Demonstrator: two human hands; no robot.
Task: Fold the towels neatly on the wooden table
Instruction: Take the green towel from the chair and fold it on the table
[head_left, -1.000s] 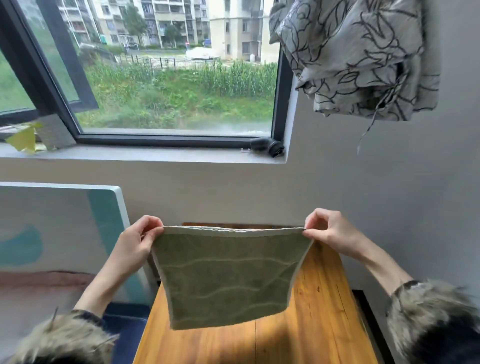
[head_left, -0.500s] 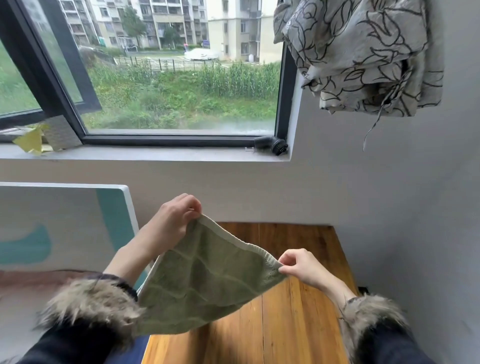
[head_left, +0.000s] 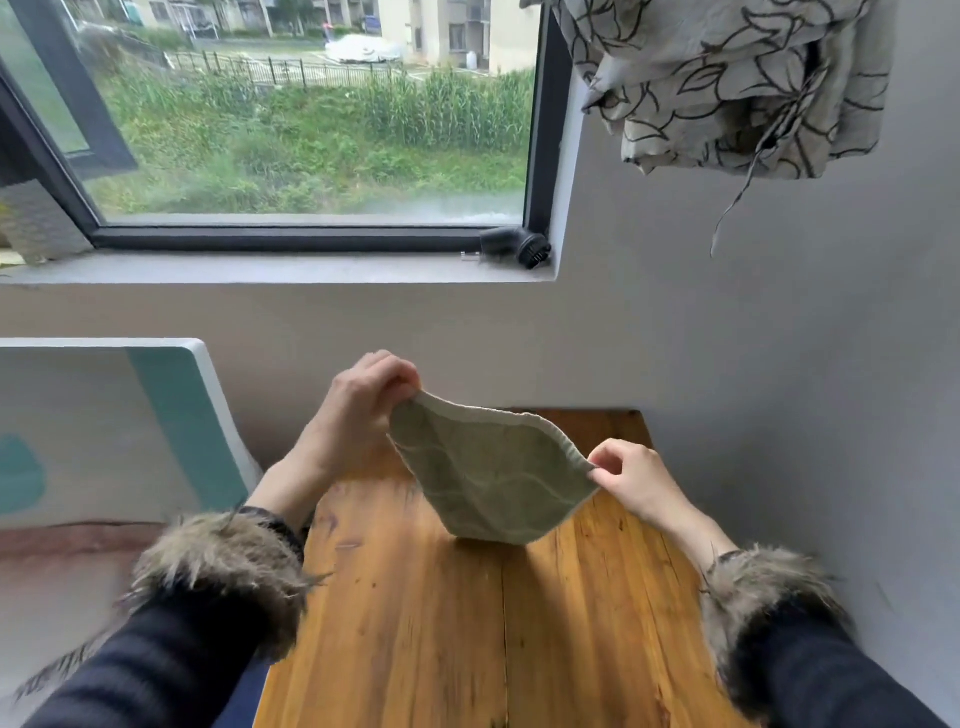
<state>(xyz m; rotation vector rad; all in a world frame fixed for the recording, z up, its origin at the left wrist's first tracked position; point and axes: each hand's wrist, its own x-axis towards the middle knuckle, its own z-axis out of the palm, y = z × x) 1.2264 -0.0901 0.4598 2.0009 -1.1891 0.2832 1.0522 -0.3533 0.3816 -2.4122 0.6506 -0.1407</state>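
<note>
A small green towel (head_left: 488, 478) with a pale wavy pattern hangs above the wooden table (head_left: 441, 623), its lower edge touching the boards. My left hand (head_left: 363, 405) pinches its far upper corner. My right hand (head_left: 631, 478) pinches the near right corner, lower than the left. The cloth sags between both hands. Both wrists wear fur-trimmed dark sleeves.
A grey wall runs along the table's right side and back. A white and teal panel (head_left: 156, 426) leans at the left. A patterned cloth (head_left: 727, 88) hangs at the upper right. On the window sill lies a small black object (head_left: 514, 249).
The towel, first stretched flat and upright between both hands, has come down and forward to the table. My right hand dropped lower and my left hand moved toward the middle.
</note>
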